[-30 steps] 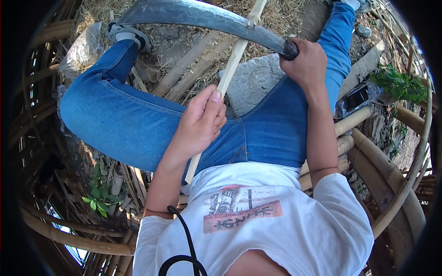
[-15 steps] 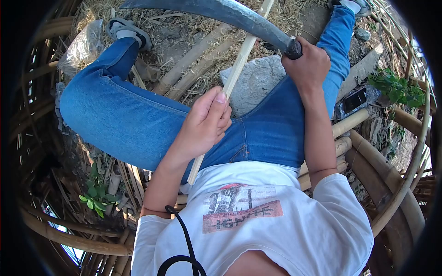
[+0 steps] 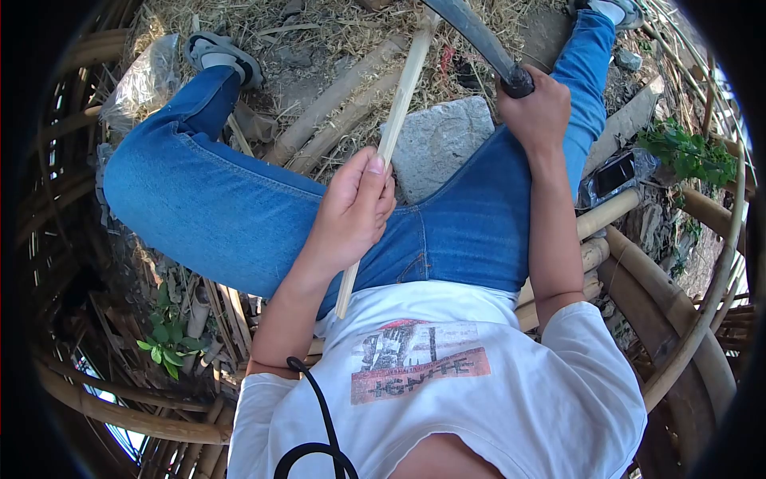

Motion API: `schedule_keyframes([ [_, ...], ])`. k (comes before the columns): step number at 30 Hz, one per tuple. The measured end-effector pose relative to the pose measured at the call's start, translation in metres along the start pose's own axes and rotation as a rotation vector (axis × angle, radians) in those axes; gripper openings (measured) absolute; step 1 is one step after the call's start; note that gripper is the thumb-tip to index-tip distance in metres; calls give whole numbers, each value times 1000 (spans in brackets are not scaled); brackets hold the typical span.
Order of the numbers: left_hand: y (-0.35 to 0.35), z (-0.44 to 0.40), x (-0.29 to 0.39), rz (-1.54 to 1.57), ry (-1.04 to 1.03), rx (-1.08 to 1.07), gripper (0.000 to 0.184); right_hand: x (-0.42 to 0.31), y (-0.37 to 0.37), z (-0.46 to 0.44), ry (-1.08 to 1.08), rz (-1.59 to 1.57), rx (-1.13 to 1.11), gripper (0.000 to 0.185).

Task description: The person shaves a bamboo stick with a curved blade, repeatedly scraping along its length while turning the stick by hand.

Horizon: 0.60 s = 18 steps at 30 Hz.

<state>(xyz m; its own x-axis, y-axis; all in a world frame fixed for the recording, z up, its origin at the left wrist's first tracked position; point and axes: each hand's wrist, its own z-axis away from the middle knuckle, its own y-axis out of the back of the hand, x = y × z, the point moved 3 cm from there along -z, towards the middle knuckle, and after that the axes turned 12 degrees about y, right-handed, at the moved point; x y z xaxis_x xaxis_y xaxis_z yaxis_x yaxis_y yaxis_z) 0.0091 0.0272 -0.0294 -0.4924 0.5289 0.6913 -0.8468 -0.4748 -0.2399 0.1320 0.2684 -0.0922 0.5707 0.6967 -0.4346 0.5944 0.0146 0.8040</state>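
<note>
My left hand (image 3: 355, 203) is closed round a pale split-bamboo strip (image 3: 407, 84), thumb along its upper face. The strip slants from my waist up past a grey stone block (image 3: 447, 140) between my thighs. Its far end lies near the straw-covered ground. In my right hand (image 3: 536, 108) is the dark handle of a curved machete (image 3: 479, 40), fist wrapped round it. The blade points up and left, and its tip is beyond the top edge of the view. Blade and strip come close near the strip's far end; whether they touch I cannot tell.
Bamboo poles (image 3: 343, 104) and shavings (image 3: 487, 20) lie ahead between my feet. A phone in a plastic bag (image 3: 614, 174) is at the right. Curved bamboo framing (image 3: 670, 295) surrounds me, with a leafy plant (image 3: 166, 339) at the left and a clear plastic bag (image 3: 144, 88).
The machete has swung from lying across the strip to pointing further up and away, its tip leaving the view. My left hand and the strip have shifted slightly left.
</note>
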Motion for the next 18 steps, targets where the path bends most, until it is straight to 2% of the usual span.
schedule_keyframes([
  [4,3,-4,-3,-94,-31,76,31,-7,0,3,73,-85,-9,20],
  [10,6,-7,-9,-287,-89,152,33,-30,1,8,196,-94,-190,21],
  [18,1,-6,-6,-387,-139,154,34,-15,0,5,54,-147,-132,22],
])
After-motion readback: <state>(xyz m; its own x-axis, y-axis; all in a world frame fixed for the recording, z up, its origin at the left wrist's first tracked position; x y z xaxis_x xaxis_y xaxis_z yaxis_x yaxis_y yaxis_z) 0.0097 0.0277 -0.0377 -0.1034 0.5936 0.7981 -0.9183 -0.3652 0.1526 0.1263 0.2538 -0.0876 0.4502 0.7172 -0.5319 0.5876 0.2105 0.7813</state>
